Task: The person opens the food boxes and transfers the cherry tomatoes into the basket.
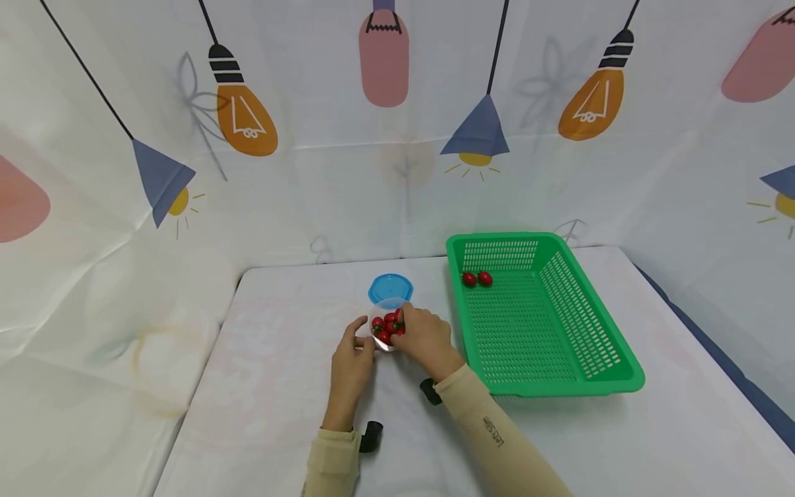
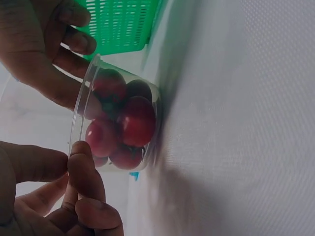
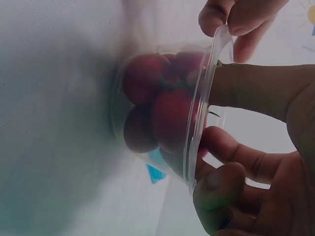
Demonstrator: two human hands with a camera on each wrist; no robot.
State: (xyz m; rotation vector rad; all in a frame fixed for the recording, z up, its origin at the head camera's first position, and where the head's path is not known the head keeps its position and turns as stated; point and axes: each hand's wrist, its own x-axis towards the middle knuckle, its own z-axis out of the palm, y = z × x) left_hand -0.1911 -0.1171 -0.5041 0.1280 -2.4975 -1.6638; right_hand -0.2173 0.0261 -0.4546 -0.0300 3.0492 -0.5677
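Note:
A small clear plastic tub (image 1: 385, 346) of red cherry tomatoes (image 2: 138, 121) with green stems stands on the table. My left hand (image 1: 352, 366) pinches its rim (image 2: 75, 130) between thumb and fingers on the near left side. From the right, my right hand (image 1: 430, 339) reaches in over the rim. Its thumb (image 3: 241, 91) dips inside among the fruit and its fingers curl in from the opposite side, around a tomato in the tub. The thumb tip shows only dimly through the plastic.
Behind the tub lies a blue lid (image 1: 390, 288). To the right sits a large green plastic basket (image 1: 462, 324) with two red tomatoes (image 1: 477, 279) in its far left corner. A printed cloth (image 1: 348, 200) hangs behind the white table (image 1: 279, 386).

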